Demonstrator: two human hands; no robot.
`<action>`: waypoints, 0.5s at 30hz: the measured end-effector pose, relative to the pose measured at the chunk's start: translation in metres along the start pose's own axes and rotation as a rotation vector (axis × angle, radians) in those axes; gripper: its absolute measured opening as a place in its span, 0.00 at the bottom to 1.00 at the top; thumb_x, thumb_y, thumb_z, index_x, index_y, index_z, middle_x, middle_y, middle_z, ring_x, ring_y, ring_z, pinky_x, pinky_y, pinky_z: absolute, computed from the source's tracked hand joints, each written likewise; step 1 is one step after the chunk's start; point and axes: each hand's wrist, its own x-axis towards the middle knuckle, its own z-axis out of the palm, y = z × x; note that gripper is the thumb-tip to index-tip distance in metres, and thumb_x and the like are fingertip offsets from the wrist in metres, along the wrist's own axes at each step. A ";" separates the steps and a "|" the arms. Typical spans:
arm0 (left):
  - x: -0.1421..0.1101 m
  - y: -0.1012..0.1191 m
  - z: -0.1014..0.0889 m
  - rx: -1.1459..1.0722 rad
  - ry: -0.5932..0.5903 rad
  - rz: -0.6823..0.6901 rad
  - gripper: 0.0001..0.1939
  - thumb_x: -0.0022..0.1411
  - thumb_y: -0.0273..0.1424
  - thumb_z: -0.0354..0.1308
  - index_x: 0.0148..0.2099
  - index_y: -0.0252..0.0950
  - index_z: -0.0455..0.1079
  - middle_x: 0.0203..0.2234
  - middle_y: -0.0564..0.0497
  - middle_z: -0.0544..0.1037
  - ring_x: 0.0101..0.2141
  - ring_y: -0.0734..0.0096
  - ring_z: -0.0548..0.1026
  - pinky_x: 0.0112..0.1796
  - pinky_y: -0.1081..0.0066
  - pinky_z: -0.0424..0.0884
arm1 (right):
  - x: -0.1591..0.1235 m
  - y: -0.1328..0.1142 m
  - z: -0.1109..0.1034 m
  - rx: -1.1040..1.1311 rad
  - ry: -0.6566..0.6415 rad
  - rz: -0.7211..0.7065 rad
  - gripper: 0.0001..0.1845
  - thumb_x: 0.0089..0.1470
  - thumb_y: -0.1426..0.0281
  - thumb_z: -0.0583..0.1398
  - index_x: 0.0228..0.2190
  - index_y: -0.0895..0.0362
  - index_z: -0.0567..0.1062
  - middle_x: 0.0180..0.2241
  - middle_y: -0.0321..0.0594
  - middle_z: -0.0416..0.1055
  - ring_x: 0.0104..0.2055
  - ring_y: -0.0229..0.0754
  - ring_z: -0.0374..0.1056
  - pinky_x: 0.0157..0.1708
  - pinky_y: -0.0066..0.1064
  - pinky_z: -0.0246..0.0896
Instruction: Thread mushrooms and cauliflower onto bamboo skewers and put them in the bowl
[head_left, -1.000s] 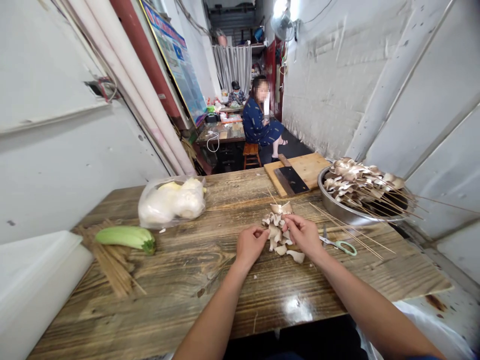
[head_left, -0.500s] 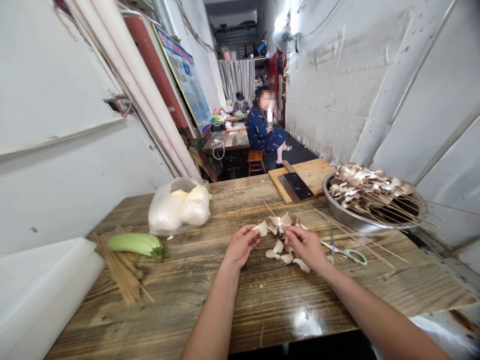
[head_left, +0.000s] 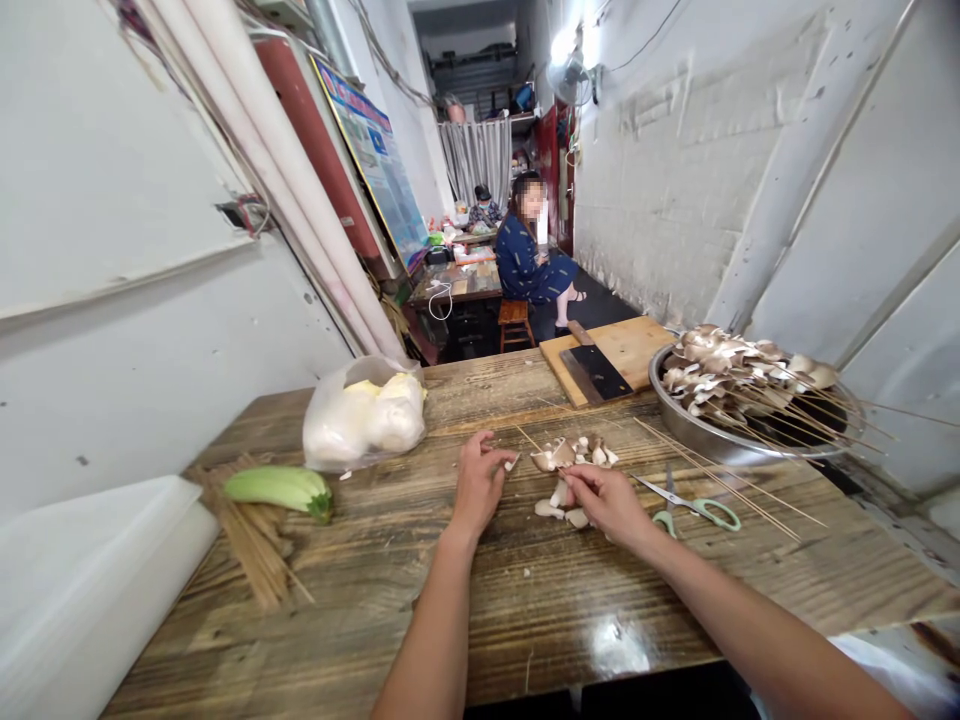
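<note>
My left hand [head_left: 478, 482] rests on the wooden table [head_left: 465, 600] with its fingers curled, pinching a small pale mushroom piece [head_left: 511, 463] at its fingertips. My right hand [head_left: 609, 503] is closed on a thin bamboo skewer [head_left: 531, 440] that points away to the left and carries a few mushroom pieces [head_left: 573, 454]. More loose mushroom pieces [head_left: 553, 508] lie on the table between and just under the two hands.
A metal basin [head_left: 679, 418] of finished mushroom skewers stands at the right, with loose skewers [head_left: 720, 482] and green-handled scissors [head_left: 697, 511] before it. Behind are a cutting board [head_left: 634, 347] and cleaver [head_left: 598, 371]. Left: a plastic bag [head_left: 365, 415], a green vegetable [head_left: 277, 487], bundled skewers [head_left: 255, 545]. A person sits far back.
My left hand has lowered to the table, holding only a small piece. My right hand has drawn back toward me with the skewer; the mushrooms lie spread out more.
</note>
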 end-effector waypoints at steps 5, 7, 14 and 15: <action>0.002 -0.018 -0.017 -0.012 -0.134 -0.016 0.20 0.49 0.18 0.47 0.39 0.39 0.75 0.52 0.46 0.65 0.45 0.67 0.67 0.47 0.63 0.62 | 0.000 0.002 0.000 -0.010 0.015 0.002 0.14 0.56 0.65 0.52 0.31 0.58 0.75 0.21 0.35 0.71 0.21 0.35 0.65 0.21 0.24 0.57; 0.003 -0.020 -0.026 -0.001 -0.083 -0.185 0.19 0.52 0.22 0.48 0.43 0.37 0.74 0.45 0.44 0.72 0.39 0.67 0.71 0.43 0.65 0.64 | 0.000 0.001 0.000 -0.011 0.013 0.003 0.14 0.56 0.65 0.52 0.32 0.58 0.75 0.21 0.35 0.71 0.22 0.36 0.65 0.21 0.25 0.57; -0.004 -0.003 -0.023 0.203 -0.286 -0.562 0.15 0.41 0.43 0.63 0.25 0.35 0.73 0.19 0.50 0.74 0.22 0.68 0.69 0.25 0.71 0.57 | 0.000 0.000 -0.001 -0.029 -0.018 0.009 0.14 0.56 0.66 0.51 0.29 0.58 0.75 0.21 0.35 0.71 0.23 0.36 0.66 0.25 0.25 0.58; -0.005 -0.002 -0.018 0.200 -0.297 -0.545 0.13 0.41 0.40 0.64 0.26 0.36 0.73 0.19 0.51 0.74 0.22 0.69 0.69 0.25 0.72 0.57 | 0.000 0.000 -0.001 -0.040 -0.026 0.006 0.14 0.56 0.66 0.51 0.28 0.57 0.74 0.21 0.35 0.71 0.23 0.36 0.66 0.25 0.25 0.58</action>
